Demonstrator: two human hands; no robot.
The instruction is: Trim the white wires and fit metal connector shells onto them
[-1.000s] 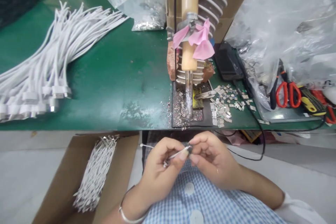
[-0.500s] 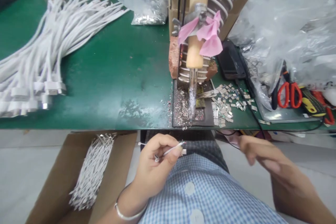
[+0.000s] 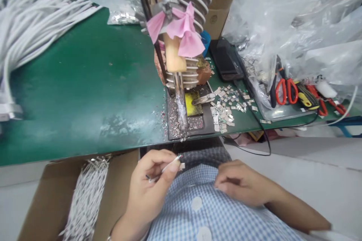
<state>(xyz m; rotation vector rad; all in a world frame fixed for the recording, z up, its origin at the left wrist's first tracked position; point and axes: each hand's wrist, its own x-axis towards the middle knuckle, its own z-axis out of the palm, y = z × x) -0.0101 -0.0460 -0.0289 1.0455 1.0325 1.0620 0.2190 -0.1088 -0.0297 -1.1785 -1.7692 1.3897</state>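
Observation:
My left hand is closed in a pinch above the lap. Between its thumb and forefinger runs a short white cable, its bare wire end pointing up and right. A small metal connector piece juts out beside the thumb tip. To the right, my right hand hangs in front of the checked shirt with fingers curled together; whatever its fingertips pinch is hidden or too small to name. Beyond both hands a soldering iron with a wooden handle is fixed tip-down over a dark tray with solder bits.
Loose metal connectors lie right of the tray. Bundled white cables rest on the green table. A cardboard box below holds more cables. A phone, red-handled pliers and plastic bags occupy the right.
My right hand has come left and inward toward the lap, its fingers now curled. My left hand keeps the cable and connector. The view has shifted to the right.

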